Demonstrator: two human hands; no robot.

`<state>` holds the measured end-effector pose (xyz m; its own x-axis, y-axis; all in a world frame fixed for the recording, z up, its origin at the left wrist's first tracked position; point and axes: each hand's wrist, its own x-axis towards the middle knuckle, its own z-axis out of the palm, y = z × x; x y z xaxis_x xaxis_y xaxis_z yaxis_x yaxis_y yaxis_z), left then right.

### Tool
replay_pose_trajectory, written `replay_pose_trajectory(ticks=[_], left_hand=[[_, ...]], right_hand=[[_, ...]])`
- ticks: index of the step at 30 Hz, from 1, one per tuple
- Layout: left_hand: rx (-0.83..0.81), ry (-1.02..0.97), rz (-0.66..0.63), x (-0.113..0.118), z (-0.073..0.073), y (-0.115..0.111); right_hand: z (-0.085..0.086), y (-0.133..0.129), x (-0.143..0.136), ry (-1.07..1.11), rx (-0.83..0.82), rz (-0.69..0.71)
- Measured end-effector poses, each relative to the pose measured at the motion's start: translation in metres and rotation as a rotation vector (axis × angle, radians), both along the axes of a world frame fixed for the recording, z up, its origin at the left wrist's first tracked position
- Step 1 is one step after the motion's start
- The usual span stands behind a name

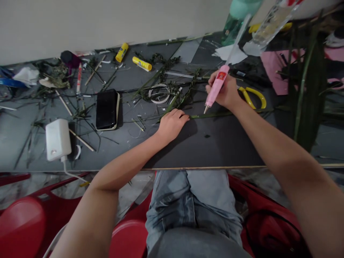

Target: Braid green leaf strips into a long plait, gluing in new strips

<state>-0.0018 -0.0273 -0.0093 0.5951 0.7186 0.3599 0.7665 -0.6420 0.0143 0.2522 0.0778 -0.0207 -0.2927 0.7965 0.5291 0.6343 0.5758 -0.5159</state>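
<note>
My right hand (227, 89) is closed around a pink pen-shaped glue gun (217, 85). A long translucent glue stick (238, 39) juts from its upper end, and its metal tip points down over the table. My left hand (173, 124) rests on the dark table (204, 150) with its fingers pressed together on a long green leaf strip (209, 115). The strip runs rightward past the glue gun's tip, which hangs slightly above or beside it. Just beyond my left hand lies a braided green leaf piece (188, 94). A white ring (159, 94) is near it.
Yellow-handled scissors or pliers (254, 97) lie by my right wrist. To the left are a black phone (106, 109), a white power bank (58, 139) with a cable, and scattered sticks. Yellow glue tubes (142, 63), a green bottle (238, 23) and large leaves (306, 86) stand farther off.
</note>
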Motion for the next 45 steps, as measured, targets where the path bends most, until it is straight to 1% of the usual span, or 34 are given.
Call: replay_pose_trajectory(ticks=[3,6,8,10,14,18,22,24,28,32,36,39,45], left_hand=[[-0.013,-0.003,-0.001,-0.001,0.000,0.001],[0.056,-0.008,-0.020,-0.003,0.000,0.000],[0.110,-0.005,-0.029,-0.003,-0.001,-0.001],[0.129,0.009,-0.023,-0.002,-0.001,-0.002],[0.126,0.084,-0.018,0.000,0.001,-0.006],[0.091,0.110,-0.017,0.000,0.005,-0.008],[0.045,0.133,-0.010,0.001,0.007,-0.008],[0.040,0.126,-0.003,0.001,0.007,-0.008],[0.072,0.104,0.007,0.001,0.005,-0.008],[0.087,0.096,0.013,0.001,0.003,-0.008],[0.145,0.076,0.014,0.000,0.002,-0.008],[0.153,0.054,0.005,0.000,0.001,-0.008],[0.106,0.056,0.017,0.000,0.002,-0.008]], right_hand=[[0.000,-0.006,0.000,0.008,-0.037,-0.015],[0.002,-0.005,-0.002,-0.062,-0.025,0.010],[0.001,-0.004,-0.003,-0.074,-0.006,0.022],[-0.001,-0.004,-0.002,-0.081,-0.011,0.016],[-0.002,-0.005,-0.002,-0.102,-0.019,-0.026],[-0.001,-0.004,-0.002,-0.075,0.021,0.009],[-0.003,-0.002,0.000,-0.096,-0.037,-0.036],[-0.004,-0.001,0.000,-0.086,-0.032,-0.035],[-0.004,-0.001,-0.001,-0.061,-0.023,0.001],[-0.009,0.003,0.001,-0.088,-0.075,-0.045],[-0.015,0.006,0.003,-0.049,-0.027,-0.024],[-0.012,0.004,0.002,-0.054,-0.030,-0.036],[-0.004,-0.001,-0.001,-0.048,-0.021,-0.035]])
